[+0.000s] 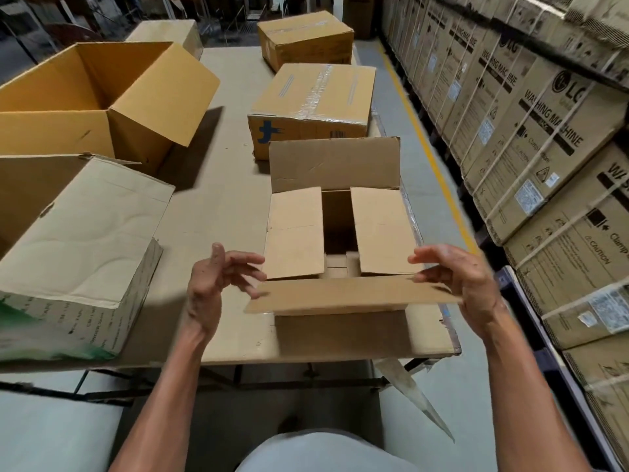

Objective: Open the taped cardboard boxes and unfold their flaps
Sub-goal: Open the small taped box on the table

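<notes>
Your box [340, 240] sits at the near right edge of the table [224, 206], plain brown corrugated card, matte, rectangular. Four flaps: far long flap [335, 163] stands upright, two short inner flaps [295, 233] lie flat across the opening with a dark gap between them, near long flap [347, 296] is folded out toward you, roughly level. Your left hand [211, 287] is at that flap's left end, fingers loosely curled, fingertips just at the corner — cannot tell if they touch it, motion blur there. Your right hand [459, 277] is at the right end, fingers and thumb pinching the flap's edge. Table top is covered in flat card sheet, on a dark metal frame. Box count on the table, six in view: yours, two sealed boxes [311, 109] beyond it in a row with clear glossy tape across their tops — the nearer one has a blue printed mark on its side; on the left one large yellow-brown open box [85, 97] with flaps up, one pale creased box [78, 253] near you with printed text and green marking on its side, and one more pale box [166, 32] at the far left corner, partly hidden. To your right, a wall of stacked washing machine cartons [531, 131], strapped with white bands, black print and labels. Yellow line [425, 137] runs along the grey floor between table and cartons.
</notes>
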Demonstrator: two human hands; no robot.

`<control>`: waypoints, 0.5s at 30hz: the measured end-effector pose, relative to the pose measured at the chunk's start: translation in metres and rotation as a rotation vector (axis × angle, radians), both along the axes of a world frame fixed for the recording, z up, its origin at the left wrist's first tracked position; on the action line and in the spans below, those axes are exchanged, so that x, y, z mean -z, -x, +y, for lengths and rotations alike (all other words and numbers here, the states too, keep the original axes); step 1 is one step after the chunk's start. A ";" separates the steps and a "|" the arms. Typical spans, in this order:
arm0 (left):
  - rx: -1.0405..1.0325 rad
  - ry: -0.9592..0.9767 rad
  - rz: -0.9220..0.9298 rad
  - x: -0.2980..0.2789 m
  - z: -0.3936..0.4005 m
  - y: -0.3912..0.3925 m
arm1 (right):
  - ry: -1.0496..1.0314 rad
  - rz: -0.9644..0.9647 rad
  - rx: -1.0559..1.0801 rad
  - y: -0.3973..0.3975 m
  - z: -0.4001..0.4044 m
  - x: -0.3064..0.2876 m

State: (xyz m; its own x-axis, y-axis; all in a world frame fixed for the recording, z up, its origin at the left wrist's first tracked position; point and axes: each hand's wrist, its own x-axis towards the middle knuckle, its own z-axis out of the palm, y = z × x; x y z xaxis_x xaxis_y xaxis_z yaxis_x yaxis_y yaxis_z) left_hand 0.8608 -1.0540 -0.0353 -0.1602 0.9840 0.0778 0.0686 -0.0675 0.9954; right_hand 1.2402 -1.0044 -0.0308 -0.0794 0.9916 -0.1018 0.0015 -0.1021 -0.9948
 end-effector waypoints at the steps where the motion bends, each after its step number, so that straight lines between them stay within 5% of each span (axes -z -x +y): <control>1: 0.040 0.031 0.050 0.002 -0.001 0.005 | 0.006 -0.045 -0.041 -0.002 -0.002 0.001; 5: 0.229 0.226 0.291 0.011 -0.007 -0.003 | 0.043 -0.182 -0.149 0.005 -0.009 0.009; 11: 0.343 0.313 0.581 0.030 -0.006 -0.045 | -0.240 -0.987 -0.144 0.056 -0.015 0.032; 15: 0.349 0.261 0.699 0.041 -0.007 -0.065 | -0.315 -1.149 -0.016 0.081 -0.023 0.061</control>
State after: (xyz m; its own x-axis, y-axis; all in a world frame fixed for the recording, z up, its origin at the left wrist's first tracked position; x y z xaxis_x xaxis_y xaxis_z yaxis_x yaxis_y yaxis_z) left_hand 0.9259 -1.0608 -0.0763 0.1592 0.9684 -0.1920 0.6963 0.0277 0.7172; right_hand 1.1588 -1.0278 -0.0921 -0.1131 0.9855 0.1266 0.9072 0.1544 -0.3914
